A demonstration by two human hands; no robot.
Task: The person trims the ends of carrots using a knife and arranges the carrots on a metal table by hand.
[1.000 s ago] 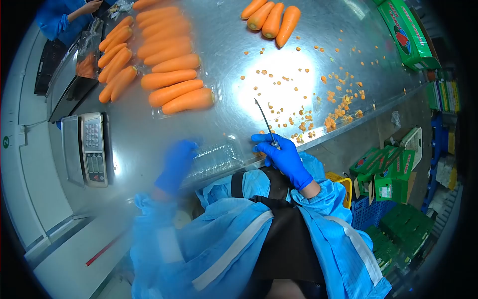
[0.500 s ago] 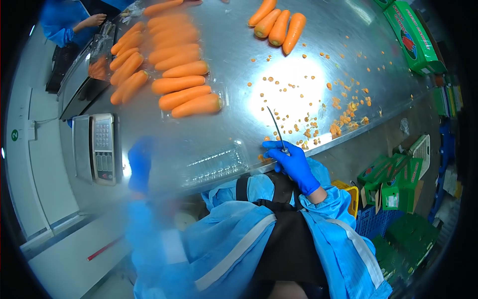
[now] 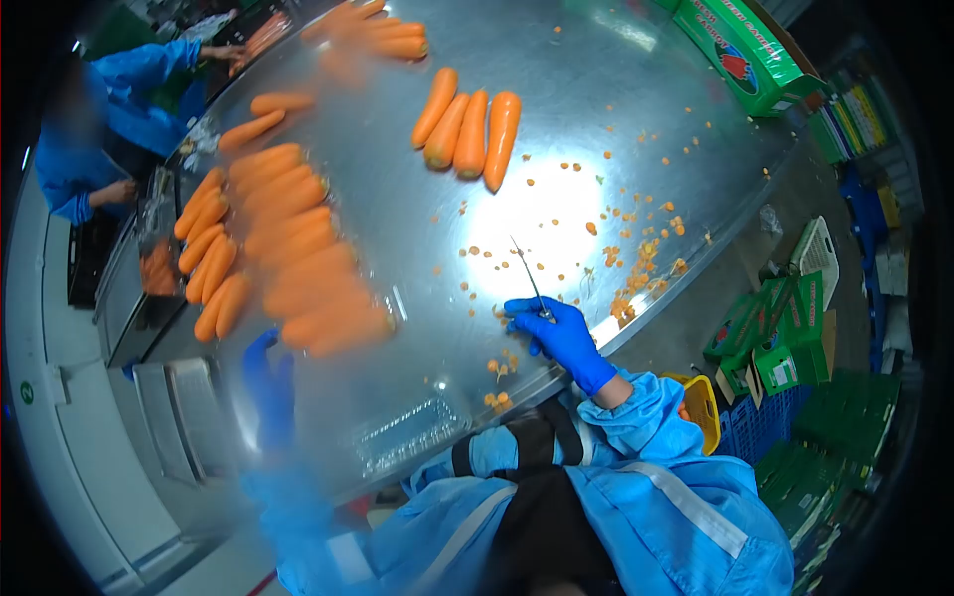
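Note:
My right hand (image 3: 561,341), in a blue glove, is closed around the handle of a thin curved knife (image 3: 529,273), its blade pointing up and away. Blurred by motion, my gloved left hand (image 3: 268,385) is over the left part of the metal table (image 3: 417,338), with thumb and fingers apart and nothing seen in them. An empty clear plastic tray (image 3: 412,435) lies at the near edge between my hands. Beyond my left hand are rows of carrots (image 3: 298,248), partly blurred. Several loose carrots (image 3: 471,134) lie farther off.
Carrot scraps (image 3: 641,268) are scattered on the table at right. A scale (image 3: 179,417) stands at left. Another person (image 3: 119,109) works at the far left, one hand on packed carrots. A green carton (image 3: 745,55) is at back right; more cartons (image 3: 785,338) and a yellow basket (image 3: 703,412) are below.
The view has swung left and farther along the table, showing more carrots and the other person. My left hand stays left, blurred and raised; my right hand still holds the knife.

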